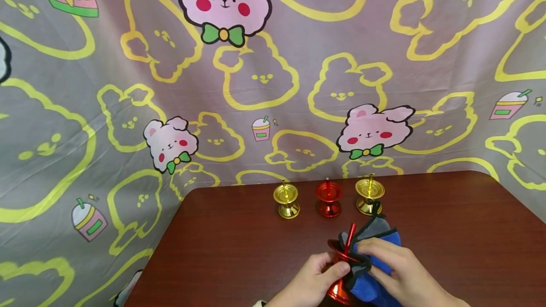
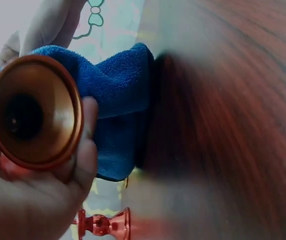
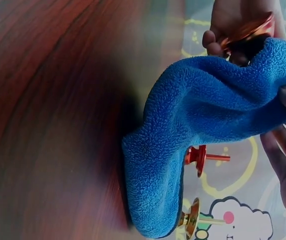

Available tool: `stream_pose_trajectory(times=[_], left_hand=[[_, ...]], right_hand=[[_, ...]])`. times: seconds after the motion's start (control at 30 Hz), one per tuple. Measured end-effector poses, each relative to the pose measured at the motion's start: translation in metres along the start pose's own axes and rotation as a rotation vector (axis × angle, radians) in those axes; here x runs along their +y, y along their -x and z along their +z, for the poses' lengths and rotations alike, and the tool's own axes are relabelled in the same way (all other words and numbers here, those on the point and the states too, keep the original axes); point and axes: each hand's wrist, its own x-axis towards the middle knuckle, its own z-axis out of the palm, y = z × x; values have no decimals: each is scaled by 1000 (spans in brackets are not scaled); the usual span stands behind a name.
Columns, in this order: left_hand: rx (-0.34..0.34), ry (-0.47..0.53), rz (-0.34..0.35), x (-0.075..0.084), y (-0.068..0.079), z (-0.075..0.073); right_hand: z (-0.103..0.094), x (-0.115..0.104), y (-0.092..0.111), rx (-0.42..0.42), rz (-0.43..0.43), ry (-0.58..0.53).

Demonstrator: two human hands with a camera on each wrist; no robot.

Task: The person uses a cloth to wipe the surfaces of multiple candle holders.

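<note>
Head view: a glossy red candle holder (image 1: 340, 293) with a thin spike sits between both hands, above the reddish-brown wood-grain worktop (image 1: 226, 245). Left hand (image 1: 317, 276) grips it below the dish; right hand (image 1: 396, 266), partly closed, pinches a blue-and-grey plush cloth (image 1: 368, 289) against the dish.

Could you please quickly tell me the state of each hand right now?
Left hand: closed, holding a red candle holder.
Right hand: pinching a blue cloth between thumb and fingers.
</note>
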Motion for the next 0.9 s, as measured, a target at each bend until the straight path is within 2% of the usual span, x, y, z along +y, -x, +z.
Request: stream_pose_trajectory(times=[0.13,0.2,0.33,0.43,0.53,0.6,0.67,0.77,0.9], left_hand=[[83,-125,39,1,-1,3],[128,-221,56,2,-2,4],[197,-363,50,5,-5,5],[215,-414,40,3,-5,6],[192,-400,63,2,-5,6],[141,-300,72,1,-6,4],[78,-139,63,1,-6,0],[-8,134,14,3,-5,-4],[-89,400,-35,6,-2,-4]], right_hand=[[2,-2,-2,11,2,105],[4,-4,-3,27,2,172],[7,-6,-5,57,-2,294],[9,-6,-5,64,-8,319],[6,-6,-5,36,15,256],[2,-6,-6,17,33,171],[-4,-7,-7,4,59,86],[-11,-10,-8,21,91,2],[-18,-14,-10,33,189,-104]])
